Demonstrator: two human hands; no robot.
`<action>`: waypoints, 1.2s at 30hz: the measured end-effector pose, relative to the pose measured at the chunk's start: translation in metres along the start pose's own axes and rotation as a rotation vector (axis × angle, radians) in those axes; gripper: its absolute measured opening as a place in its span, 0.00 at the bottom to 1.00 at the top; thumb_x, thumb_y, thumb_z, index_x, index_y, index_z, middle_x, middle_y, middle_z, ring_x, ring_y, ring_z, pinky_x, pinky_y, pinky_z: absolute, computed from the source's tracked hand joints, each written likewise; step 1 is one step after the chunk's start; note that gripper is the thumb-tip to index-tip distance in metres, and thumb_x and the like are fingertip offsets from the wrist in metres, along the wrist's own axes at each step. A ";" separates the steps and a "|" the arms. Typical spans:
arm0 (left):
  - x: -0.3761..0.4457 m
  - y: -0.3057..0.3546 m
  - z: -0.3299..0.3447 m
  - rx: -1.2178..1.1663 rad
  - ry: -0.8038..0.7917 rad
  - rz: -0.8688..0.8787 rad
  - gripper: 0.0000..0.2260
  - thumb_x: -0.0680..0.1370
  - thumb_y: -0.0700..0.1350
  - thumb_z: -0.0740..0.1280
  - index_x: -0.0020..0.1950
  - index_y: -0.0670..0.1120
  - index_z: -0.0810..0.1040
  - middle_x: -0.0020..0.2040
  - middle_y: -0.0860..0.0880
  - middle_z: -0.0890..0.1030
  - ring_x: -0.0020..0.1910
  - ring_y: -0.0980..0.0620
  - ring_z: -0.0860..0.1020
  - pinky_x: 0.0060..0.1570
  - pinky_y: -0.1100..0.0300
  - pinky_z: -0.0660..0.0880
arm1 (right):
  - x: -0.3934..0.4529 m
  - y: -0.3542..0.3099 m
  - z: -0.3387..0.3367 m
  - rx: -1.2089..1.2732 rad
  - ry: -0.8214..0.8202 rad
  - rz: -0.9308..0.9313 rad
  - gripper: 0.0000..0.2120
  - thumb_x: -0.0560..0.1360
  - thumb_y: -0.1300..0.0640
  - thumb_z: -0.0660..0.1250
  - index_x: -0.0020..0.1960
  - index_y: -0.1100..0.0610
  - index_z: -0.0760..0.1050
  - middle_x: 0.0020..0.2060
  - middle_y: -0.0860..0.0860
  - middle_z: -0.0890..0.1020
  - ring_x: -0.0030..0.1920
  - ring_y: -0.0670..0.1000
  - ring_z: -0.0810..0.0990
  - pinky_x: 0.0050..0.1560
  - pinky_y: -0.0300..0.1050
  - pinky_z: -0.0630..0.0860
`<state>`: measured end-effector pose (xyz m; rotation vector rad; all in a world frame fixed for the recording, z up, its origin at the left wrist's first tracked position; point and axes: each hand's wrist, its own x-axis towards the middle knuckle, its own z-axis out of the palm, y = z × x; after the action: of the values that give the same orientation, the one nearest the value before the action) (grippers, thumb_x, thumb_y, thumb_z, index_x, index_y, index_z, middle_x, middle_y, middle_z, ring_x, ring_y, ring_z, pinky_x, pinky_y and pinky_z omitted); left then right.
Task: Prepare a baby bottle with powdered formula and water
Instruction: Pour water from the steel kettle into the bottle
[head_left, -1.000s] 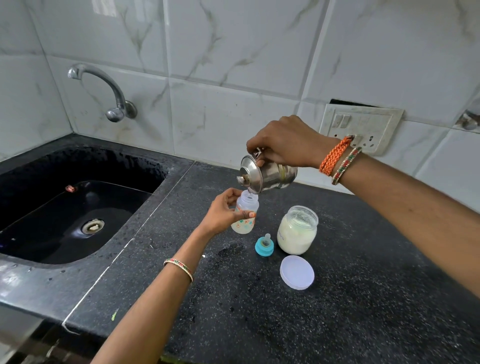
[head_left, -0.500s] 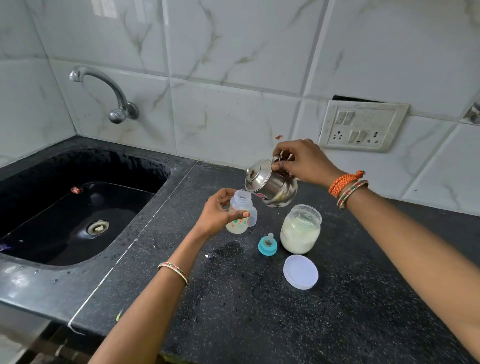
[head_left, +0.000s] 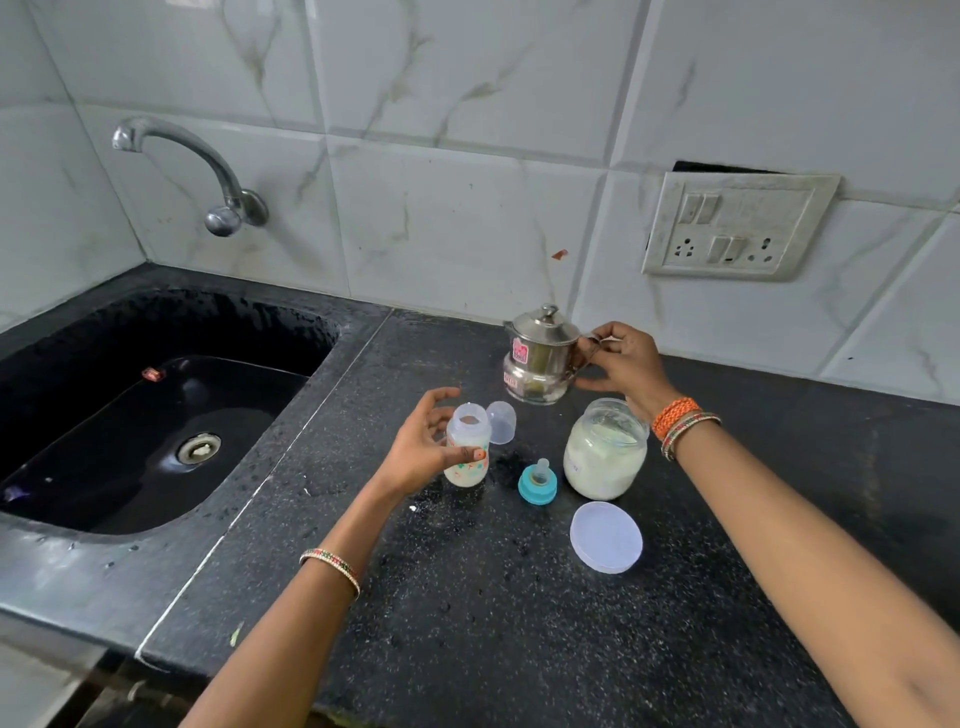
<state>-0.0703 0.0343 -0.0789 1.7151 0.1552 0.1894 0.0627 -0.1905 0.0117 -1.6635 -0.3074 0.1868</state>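
The baby bottle is standing upright and uncapped on the black speckled counter, holding a pale milky fill. The left hand is cupping it from the sink side, thumb pressing across the printed front while the other fingers are spreading loosely behind the neck; the forearm is reaching in from the lower left, a bangle sitting on the wrist. A clear dome cap is lying just behind the bottle. To the right, the teal ring with its nipple is sitting upright on the counter, close to the open glass jar of white powder. The jar's round white lid is lying flat nearer the camera.

Further back, the small steel lidded pot is resting upright on the counter near the tiled wall. The right hand is pinching its thin handle between thumb and fingertips, wrist bending down, orange and beaded bangles passing just over the jar's rim. A black sink and steel tap are lying to the left; a switchboard is sitting on the wall at right.
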 end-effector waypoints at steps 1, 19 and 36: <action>-0.002 -0.002 0.001 -0.008 -0.002 -0.009 0.34 0.64 0.35 0.78 0.65 0.52 0.68 0.57 0.50 0.78 0.57 0.53 0.78 0.60 0.54 0.74 | 0.003 0.003 -0.002 0.024 0.007 0.006 0.04 0.76 0.64 0.67 0.44 0.60 0.71 0.39 0.57 0.80 0.42 0.52 0.81 0.36 0.48 0.83; 0.154 0.060 -0.019 -0.279 -0.099 -0.233 0.18 0.82 0.45 0.56 0.70 0.42 0.67 0.69 0.44 0.73 0.69 0.47 0.70 0.61 0.55 0.72 | 0.123 0.042 -0.010 -0.020 0.100 0.028 0.08 0.77 0.65 0.65 0.40 0.56 0.72 0.41 0.59 0.76 0.44 0.54 0.80 0.43 0.56 0.82; 0.233 0.048 0.032 -0.287 -0.061 -0.382 0.20 0.81 0.47 0.57 0.72 0.41 0.62 0.71 0.40 0.67 0.70 0.41 0.68 0.69 0.48 0.67 | 0.182 0.084 -0.001 -0.106 -0.010 0.169 0.04 0.77 0.64 0.65 0.46 0.56 0.73 0.46 0.53 0.76 0.54 0.56 0.77 0.53 0.56 0.80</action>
<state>0.1643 0.0451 -0.0271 1.3749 0.3872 -0.1193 0.2431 -0.1428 -0.0611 -1.7945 -0.1860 0.3102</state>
